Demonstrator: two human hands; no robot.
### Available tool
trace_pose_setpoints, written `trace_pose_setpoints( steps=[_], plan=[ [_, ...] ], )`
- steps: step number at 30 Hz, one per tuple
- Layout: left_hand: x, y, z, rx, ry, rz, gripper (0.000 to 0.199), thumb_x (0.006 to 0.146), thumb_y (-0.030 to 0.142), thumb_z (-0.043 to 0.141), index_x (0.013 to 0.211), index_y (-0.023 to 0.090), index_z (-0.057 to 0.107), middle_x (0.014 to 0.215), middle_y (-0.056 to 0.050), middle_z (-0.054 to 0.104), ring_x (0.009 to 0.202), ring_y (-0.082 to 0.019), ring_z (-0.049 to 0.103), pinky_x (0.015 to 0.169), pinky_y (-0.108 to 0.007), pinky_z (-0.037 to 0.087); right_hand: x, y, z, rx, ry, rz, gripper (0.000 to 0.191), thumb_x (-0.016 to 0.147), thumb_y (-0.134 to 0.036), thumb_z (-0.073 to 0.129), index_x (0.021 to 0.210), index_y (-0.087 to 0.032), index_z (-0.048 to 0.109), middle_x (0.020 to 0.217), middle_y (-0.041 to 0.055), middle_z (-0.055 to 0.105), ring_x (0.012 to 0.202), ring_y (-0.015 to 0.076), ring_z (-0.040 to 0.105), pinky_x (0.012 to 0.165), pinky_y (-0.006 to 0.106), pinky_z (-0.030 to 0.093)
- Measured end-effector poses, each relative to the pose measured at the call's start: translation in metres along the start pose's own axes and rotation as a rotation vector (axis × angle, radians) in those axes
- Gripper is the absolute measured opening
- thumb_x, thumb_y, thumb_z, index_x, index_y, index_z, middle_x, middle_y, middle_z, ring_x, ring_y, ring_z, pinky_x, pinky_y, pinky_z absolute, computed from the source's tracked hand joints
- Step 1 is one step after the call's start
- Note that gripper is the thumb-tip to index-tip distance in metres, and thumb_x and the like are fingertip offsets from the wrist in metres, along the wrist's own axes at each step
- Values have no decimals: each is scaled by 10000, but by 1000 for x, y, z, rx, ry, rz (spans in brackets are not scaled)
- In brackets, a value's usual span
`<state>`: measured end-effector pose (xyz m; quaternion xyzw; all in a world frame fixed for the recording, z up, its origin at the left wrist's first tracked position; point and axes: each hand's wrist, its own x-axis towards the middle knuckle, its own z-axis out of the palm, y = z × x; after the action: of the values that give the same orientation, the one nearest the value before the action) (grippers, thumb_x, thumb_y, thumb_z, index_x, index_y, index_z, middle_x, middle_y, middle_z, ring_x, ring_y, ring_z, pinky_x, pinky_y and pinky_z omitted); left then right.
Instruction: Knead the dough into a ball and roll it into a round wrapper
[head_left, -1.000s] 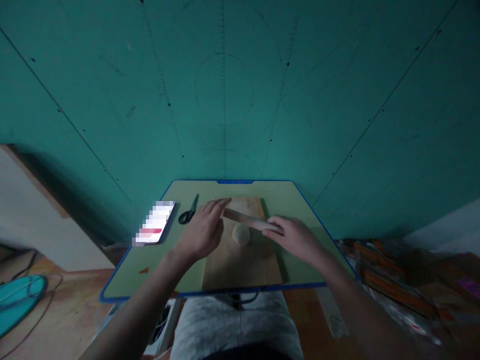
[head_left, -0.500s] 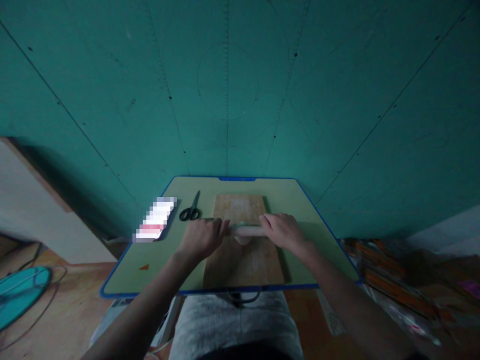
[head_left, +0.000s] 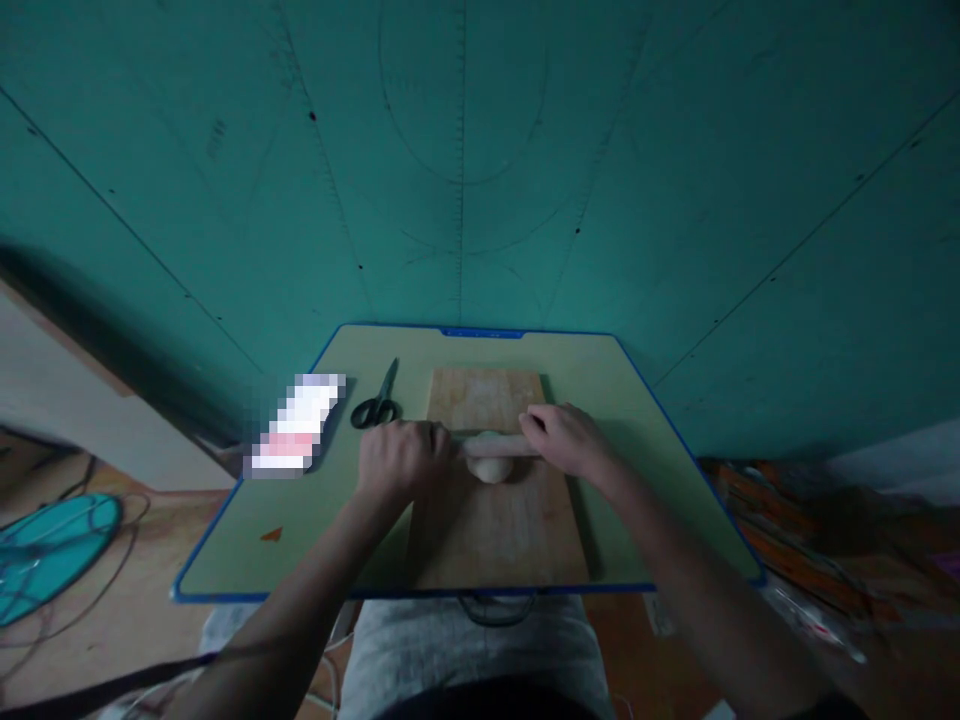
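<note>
A pale wooden rolling pin [head_left: 502,446] lies crosswise over a small lump of dough [head_left: 492,470]. The dough shows on both sides of the pin, mostly on the near side. Wrapped round the pin's left end is my left hand [head_left: 403,455], closed. My right hand [head_left: 568,438] closes on the right end, thumb along the pin. Beneath them a wooden cutting board [head_left: 499,545] rests on the pale green tabletop [head_left: 615,390], reaching close to its front edge.
Black-handled scissors [head_left: 379,400] lie left of the board. A blurred-out phone-like slab [head_left: 300,425] sits at the table's left edge, with a small orange triangular piece [head_left: 271,535] nearer me. A green wall [head_left: 480,200] rises behind the table.
The view has tilted down and come slightly closer. More of the dough shows at the near side of the rolling pin. Both hands keep their hold on the pin.
</note>
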<state>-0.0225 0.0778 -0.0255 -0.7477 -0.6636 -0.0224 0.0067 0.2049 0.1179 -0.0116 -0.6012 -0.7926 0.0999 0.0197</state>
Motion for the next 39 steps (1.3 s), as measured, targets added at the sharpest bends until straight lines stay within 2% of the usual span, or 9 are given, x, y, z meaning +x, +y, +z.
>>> trace_pose_setpoints(
  steps=[5, 10, 15, 18, 20, 25, 28, 31, 39],
  plan=[
    [12, 3, 2, -17, -3, -134, 589, 964, 389, 258, 810, 137, 767, 814, -191, 738, 742, -304, 691, 594, -350, 417, 9, -2, 1, 25, -17, -11, 364, 992, -326, 395, 888, -202, 721, 996, 80, 765, 859, 189, 670, 656, 281, 352],
    [19, 3, -5, -16, -23, -106, 588, 956, 376, 270, 847, 109, 782, 863, -218, 746, 823, -327, 714, 651, -368, 472, 13, -3, 1, -37, -82, -17, 450, 1024, -369, 322, 956, -205, 736, 1005, 92, 761, 874, 200, 683, 663, 276, 386],
    [23, 1, -33, -22, -13, -52, 587, 964, 398, 274, 837, 140, 785, 868, -192, 759, 843, -317, 730, 670, -352, 477, 13, 6, -8, -159, -110, -109, 324, 992, -367, 450, 1178, -253, 689, 1096, 101, 746, 944, 242, 692, 700, 287, 418],
    [24, 1, -51, -6, 57, -17, 586, 975, 387, 256, 862, 140, 776, 882, -187, 759, 847, -307, 730, 682, -349, 481, 9, 8, -21, -169, -52, -101, 404, 1030, -372, 340, 1224, -244, 670, 1141, 115, 733, 985, 250, 688, 717, 293, 427],
    [23, 0, -55, 1, 57, 50, 543, 975, 355, 270, 893, 142, 763, 890, -182, 756, 839, -295, 726, 688, -347, 486, 4, 6, -29, -161, -8, -84, 465, 1046, -382, 272, 1191, -236, 688, 1144, 116, 735, 1003, 248, 687, 739, 296, 431],
    [15, -5, -34, 11, -56, 241, 371, 945, 306, 397, 865, 167, 732, 863, -150, 748, 804, -281, 718, 668, -337, 487, -11, -4, -24, -116, -8, -51, 479, 1046, -372, 284, 1027, -214, 735, 1061, 98, 762, 936, 216, 705, 752, 285, 429],
    [10, -5, -20, 0, -77, 229, 405, 966, 289, 360, 832, 173, 725, 831, -146, 744, 770, -268, 716, 645, -327, 478, -17, -6, -12, -129, -17, -39, 439, 1030, -326, 317, 994, -202, 737, 1052, 100, 763, 921, 218, 706, 745, 288, 425],
    [6, -3, -15, -20, -102, 206, 444, 975, 281, 324, 805, 171, 719, 805, -147, 738, 720, -259, 707, 609, -323, 466, -21, -6, -5, -128, -14, -14, 465, 1028, -321, 299, 972, -200, 744, 1040, 104, 766, 922, 218, 704, 754, 292, 425],
    [-1, -5, 0, 6, -110, 183, 369, 942, 328, 409, 791, 176, 710, 760, -141, 715, 707, -264, 688, 562, -325, 442, -21, -3, 3, -109, -44, -19, 394, 1007, -301, 366, 962, -199, 744, 1057, 103, 763, 935, 235, 701, 748, 305, 412]
  ],
)
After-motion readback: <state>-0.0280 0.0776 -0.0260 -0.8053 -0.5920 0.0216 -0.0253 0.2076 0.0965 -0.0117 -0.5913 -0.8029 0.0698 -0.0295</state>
